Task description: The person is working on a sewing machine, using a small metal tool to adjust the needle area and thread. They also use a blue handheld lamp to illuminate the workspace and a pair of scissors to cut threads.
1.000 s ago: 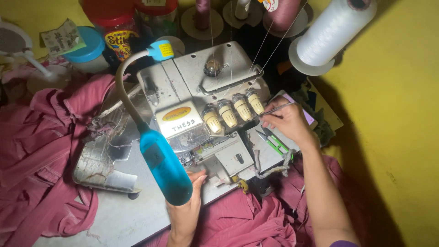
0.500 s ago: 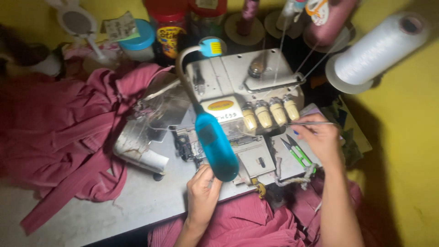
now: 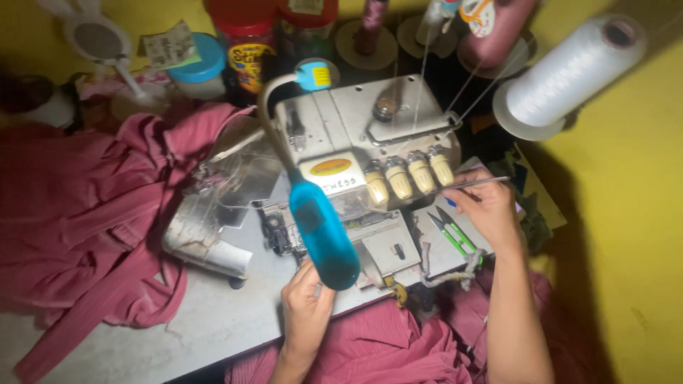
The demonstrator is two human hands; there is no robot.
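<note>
A grey overlock sewing machine [image 3: 370,135] stands on the table, with a row of cream tension knobs [image 3: 409,178] on its front. My right hand [image 3: 487,210] is at the machine's right side, shut on thin metal tweezers [image 3: 477,185] that point left towards the knobs. My left hand [image 3: 306,302] is shut on the lower end of a blue lamp head [image 3: 324,235] on a curved gooseneck, in front of the machine's needle area. Green thread snips [image 3: 452,235] lie on the machine bed under my right hand.
Pink-maroon cloth [image 3: 85,213] is piled at the left and hangs over the table's near edge [image 3: 398,348]. A large white thread cone [image 3: 569,71], maroon cones [image 3: 498,28], jars [image 3: 245,43] and a blue-lidded tub [image 3: 196,64] stand behind the machine. Yellow wall at the right.
The view has shifted, so the machine sits further right and higher. My left hand has closed on the lamp's lower end. My right hand stays at the knobs with the tweezers.
</note>
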